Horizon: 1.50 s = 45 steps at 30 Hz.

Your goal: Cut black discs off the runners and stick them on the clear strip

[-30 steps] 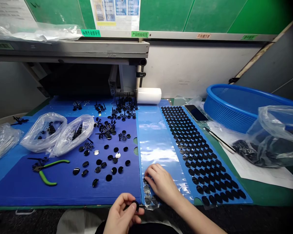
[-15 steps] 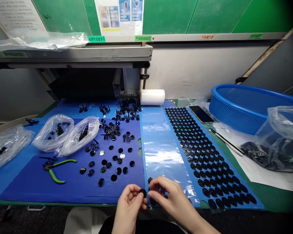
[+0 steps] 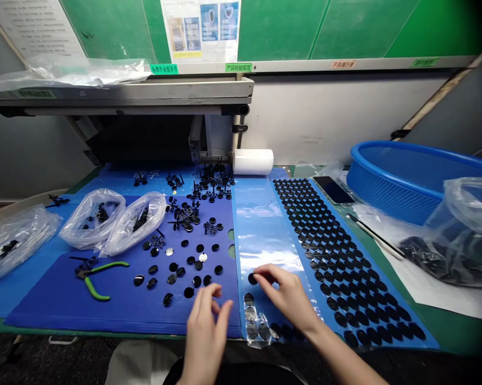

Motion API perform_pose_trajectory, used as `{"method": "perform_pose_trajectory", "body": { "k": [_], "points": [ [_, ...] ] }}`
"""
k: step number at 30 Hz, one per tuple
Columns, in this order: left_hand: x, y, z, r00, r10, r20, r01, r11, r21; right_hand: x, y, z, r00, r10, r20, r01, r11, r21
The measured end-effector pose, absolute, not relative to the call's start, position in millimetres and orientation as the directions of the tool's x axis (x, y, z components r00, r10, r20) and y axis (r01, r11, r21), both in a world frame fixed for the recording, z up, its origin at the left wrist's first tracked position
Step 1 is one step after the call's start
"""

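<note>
A person's right hand (image 3: 287, 297) pinches a black disc (image 3: 251, 278) between thumb and forefinger, holding it at the fingertips just above a clear plastic strip (image 3: 263, 238). The left hand (image 3: 204, 331) is empty, its fingers loosely parted, over the lower edge of a blue mat (image 3: 116, 315) and near loose black discs (image 3: 188, 292). Below the pinched disc, shiny round discs (image 3: 250, 314) line the near end of the strip, beside the right hand. To that hand's right, rows of black discs (image 3: 345, 256) cover a long sheet (image 3: 421, 337) on the counter (image 3: 457, 334). On the mat, green-handled pliers (image 3: 105, 266) lie beside two plastic bags (image 3: 92, 219) of black parts. A white roll (image 3: 254, 162) stands behind the strip, while a phone (image 3: 333, 190) and a blue basket (image 3: 409, 182) sit at far right
</note>
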<state>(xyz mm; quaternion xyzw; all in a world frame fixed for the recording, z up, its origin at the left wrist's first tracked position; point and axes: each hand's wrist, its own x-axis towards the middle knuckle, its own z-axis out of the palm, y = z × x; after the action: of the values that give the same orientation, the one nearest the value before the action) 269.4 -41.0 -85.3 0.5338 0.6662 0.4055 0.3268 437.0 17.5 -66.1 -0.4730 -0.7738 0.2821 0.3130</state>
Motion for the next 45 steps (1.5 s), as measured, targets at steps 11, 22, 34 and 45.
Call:
{"method": "perform_pose_trajectory", "body": {
  "k": [11,22,34,45],
  "points": [
    [243,-18,-95,-0.209,0.959,0.191,0.751,0.032,0.660,443,31,-89,-0.425,0.891,0.159,0.703,0.436,-0.562],
    [270,-40,-89,-0.173,0.929,-0.327,0.190,0.357,0.915,438,32,-92,-0.418,0.898,0.137,0.751,0.426,-0.505],
    [283,-28,-98,-0.125,0.877,-0.463,-0.244,0.425,0.872,435,31,-89,-0.391,0.907,0.157,0.748,0.412,-0.520],
    [297,-26,-92,-0.071,0.903,-0.424,-0.270,0.392,0.879,427,6,-72,-0.489,0.852,0.188,0.558,0.471,-0.683]
  ]
}}
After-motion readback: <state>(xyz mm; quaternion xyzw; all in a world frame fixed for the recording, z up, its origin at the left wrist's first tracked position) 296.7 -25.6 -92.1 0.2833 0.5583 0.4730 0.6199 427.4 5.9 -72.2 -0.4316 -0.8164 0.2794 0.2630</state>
